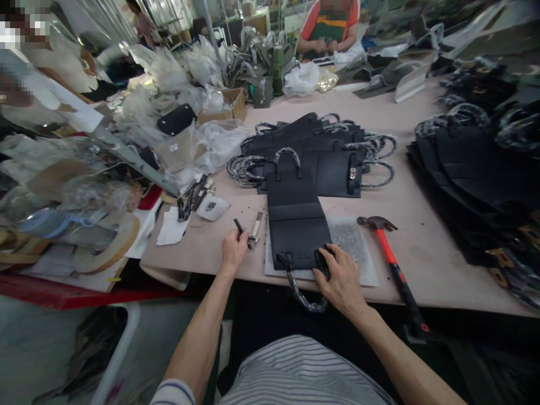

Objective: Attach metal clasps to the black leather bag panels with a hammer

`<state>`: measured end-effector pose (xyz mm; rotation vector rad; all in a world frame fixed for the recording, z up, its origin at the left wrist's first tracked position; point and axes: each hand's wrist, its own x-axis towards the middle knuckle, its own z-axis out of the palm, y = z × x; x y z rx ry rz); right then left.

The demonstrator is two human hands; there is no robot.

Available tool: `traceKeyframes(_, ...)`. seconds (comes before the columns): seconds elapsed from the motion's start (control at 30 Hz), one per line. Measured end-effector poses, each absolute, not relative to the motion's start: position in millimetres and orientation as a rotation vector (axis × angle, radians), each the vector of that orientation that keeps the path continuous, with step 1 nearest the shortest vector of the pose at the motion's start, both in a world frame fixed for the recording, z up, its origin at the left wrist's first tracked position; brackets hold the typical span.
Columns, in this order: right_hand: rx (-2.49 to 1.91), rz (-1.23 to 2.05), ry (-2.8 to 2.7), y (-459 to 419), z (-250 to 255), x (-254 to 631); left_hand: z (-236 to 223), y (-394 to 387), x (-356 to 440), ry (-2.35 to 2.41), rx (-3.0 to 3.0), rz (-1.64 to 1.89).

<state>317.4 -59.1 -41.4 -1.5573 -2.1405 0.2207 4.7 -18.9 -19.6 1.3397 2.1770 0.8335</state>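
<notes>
A black handbag panel [297, 216] lies flat on a pale board [367, 264] at the table's near edge, its plastic-wrapped handle [312, 304] hanging over that edge. My right hand [341, 275] rests on the panel's near right corner, fingers bent around the base of the handle. To the left, my left hand [235, 247] is closed on a short dark rod-like tool [238, 225] that points away from me. Small metal tools [256, 226] lie just beyond its fingers; their exact kind is unclear. A claw hammer [393, 261] with a red and black handle lies right of the board.
More black bag panels [337, 174] with wrapped handles are piled behind the board. Another stack [455, 185] fills the table's right side. Dark hand tools [194, 197] and white paper [172, 226] lie at left, near heaped plastic wrapping [219, 143]. A person [329, 34] sits across the table.
</notes>
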Motion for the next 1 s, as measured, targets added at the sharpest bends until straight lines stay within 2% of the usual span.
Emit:
traceKeyframes(0.2,-1.555,0.194,-2.114,-60.5,-48.3,315.3,-17.4,-11.5,-42.9,2.412,1.49,0.246)
traceKeyframes(0.4,-1.54,0.222,-2.112,-60.8,-50.3,315.0,-10.1,-16.0,-20.8,2.518,1.694,0.192)
traceKeyframes(0.6,-1.568,0.236,-2.11,-61.3,-47.2,313.1,-13.7,-14.1,-15.0,2.314,1.624,0.073)
traceKeyframes(0.8,-1.578,0.292,-2.082,-61.8,-42.0,311.7,-20.4,3.9,-30.8,2.237,1.356,0.285)
traceKeyframes(1.0,-1.592,0.315,-2.06,-62.7,-36.8,307.3,0.0,2.2,-18.1,2.058,1.192,0.543)
